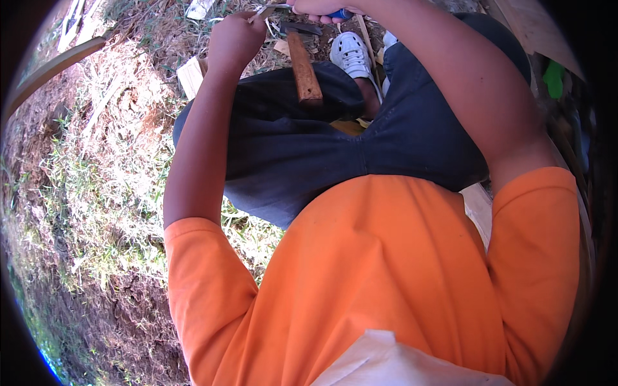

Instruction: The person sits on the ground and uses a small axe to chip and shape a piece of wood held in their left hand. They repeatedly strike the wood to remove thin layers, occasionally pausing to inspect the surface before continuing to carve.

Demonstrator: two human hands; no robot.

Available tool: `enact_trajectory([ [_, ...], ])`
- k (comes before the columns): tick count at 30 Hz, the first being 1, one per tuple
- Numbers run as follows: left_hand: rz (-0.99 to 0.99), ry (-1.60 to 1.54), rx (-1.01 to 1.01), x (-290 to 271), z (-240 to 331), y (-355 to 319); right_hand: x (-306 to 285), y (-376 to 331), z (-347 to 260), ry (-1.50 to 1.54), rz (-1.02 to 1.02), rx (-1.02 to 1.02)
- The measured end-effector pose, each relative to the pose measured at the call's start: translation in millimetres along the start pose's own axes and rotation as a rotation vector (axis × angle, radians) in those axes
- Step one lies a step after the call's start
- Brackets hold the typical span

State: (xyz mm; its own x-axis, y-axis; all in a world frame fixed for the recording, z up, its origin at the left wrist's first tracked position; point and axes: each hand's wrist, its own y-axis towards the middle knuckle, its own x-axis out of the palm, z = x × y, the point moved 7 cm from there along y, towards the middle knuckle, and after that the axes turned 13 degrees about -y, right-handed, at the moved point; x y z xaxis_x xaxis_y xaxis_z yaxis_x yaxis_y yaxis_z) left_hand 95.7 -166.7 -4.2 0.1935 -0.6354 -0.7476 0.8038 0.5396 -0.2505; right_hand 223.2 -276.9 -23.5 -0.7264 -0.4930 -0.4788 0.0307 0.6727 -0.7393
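Observation:
At the top edge my left hand (pixel 237 37) is closed, with a thin pale strip (pixel 261 13), possibly wood, between thumb and fingers. My right hand (pixel 320 8), partly cut off by the frame, is wrapped round a blue-handled tool (pixel 340 13). A thin metal part lies between the two hands; the tool's exact kind does not show. Just below them is a hammer-like tool (pixel 303 71) with a thick wooden handle and a dark metal head. Its handle end overlaps my dark trouser leg (pixel 270 103).
My white clog (pixel 351 55) is on the ground between my legs. A pale wood block (pixel 191 77) lies beside my left forearm. A curved wooden piece (pixel 61 64) is at the far left. Boards (pixel 541 26) and a green object (pixel 553 80) are at the right.

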Motion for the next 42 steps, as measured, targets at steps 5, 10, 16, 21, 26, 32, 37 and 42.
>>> enact_trajectory([
  [5, 0.055, 0.027, 0.003, -7.1, -3.1, 2.1, 3.5, 19.9, -11.2, -0.183, 0.021, -0.062],
  [10, -0.013, -0.164, -0.284, -19.8, -10.0, -2.0, 8.5, 28.7, -20.5, -0.353, 0.159, -0.039],
  [16, 0.002, -0.241, -0.333, -21.0, -25.7, -1.2, 11.0, 29.7, -23.3, -0.267, 0.320, 0.033],
  [21, 0.020, -0.241, -0.370, -26.0, -22.6, -4.9, 12.5, -14.0, -27.2, -0.210, 0.325, 0.158],
  [26, -0.043, -0.022, -0.175, -15.1, -5.5, 3.8, 26.3, 25.1, 46.9, -0.213, 0.498, 0.400],
  [32, 0.229, -0.307, -0.348, -50.3, -54.2, 12.6, -5.4, -19.9, -19.0, 0.050, 0.466, 0.130],
  [37, 0.312, -0.406, -0.299, -71.3, -81.9, 23.2, 11.6, -3.4, 7.5, -0.089, 0.221, 0.177],
  [42, 0.213, -0.434, -0.277, -82.9, -92.8, 42.0, 13.0, -6.7, 12.9, -0.142, 0.250, 0.190],
])
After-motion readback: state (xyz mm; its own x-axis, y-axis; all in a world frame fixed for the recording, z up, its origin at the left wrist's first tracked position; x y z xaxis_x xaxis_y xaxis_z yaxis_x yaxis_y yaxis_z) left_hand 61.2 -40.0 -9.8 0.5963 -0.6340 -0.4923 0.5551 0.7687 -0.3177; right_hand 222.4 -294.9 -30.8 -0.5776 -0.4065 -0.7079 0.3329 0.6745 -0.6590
